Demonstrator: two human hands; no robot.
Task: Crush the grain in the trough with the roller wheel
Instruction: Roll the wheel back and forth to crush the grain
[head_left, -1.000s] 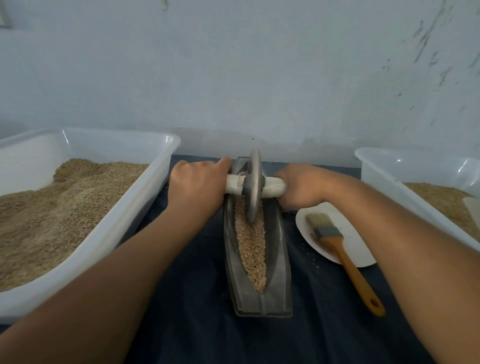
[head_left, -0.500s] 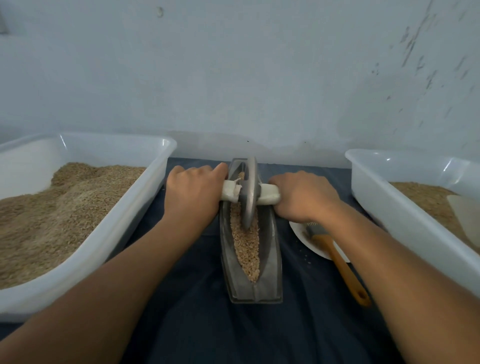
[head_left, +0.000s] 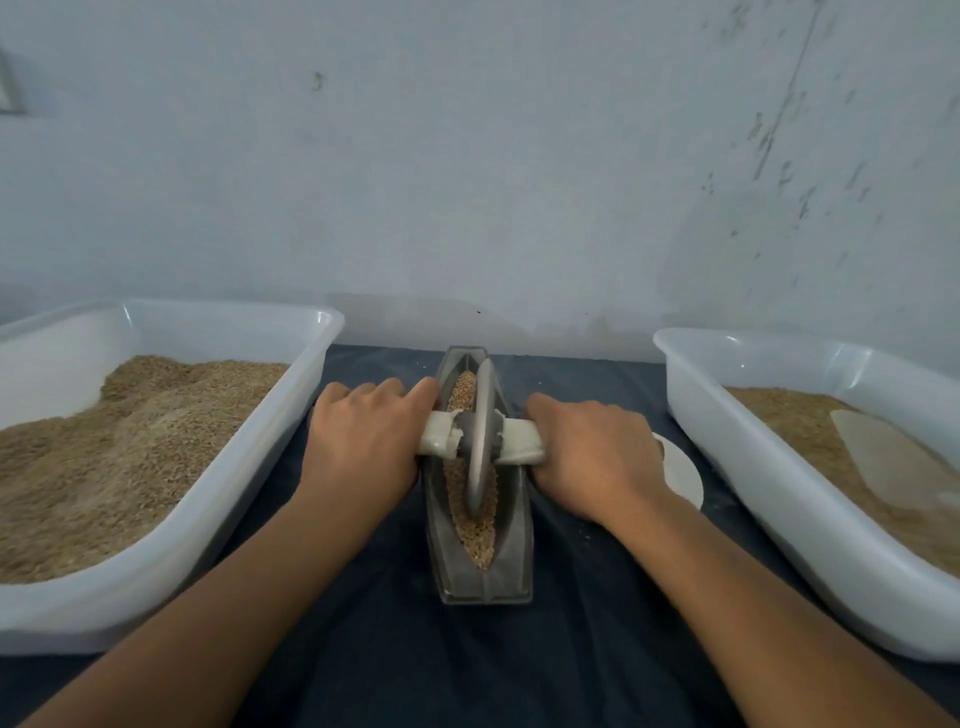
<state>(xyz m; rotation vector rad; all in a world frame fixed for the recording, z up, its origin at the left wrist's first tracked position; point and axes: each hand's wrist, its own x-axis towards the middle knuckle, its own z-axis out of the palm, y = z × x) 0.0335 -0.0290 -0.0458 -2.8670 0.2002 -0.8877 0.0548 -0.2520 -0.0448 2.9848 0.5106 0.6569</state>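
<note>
- Head view: my left hand (head_left: 363, 447) and right hand (head_left: 597, 457) curl round the pale axle handles of the roller wheel (head_left: 480, 441).
- Wheel stands upright mid-trough (head_left: 511, 551), on the grain (head_left: 475, 540).
</note>
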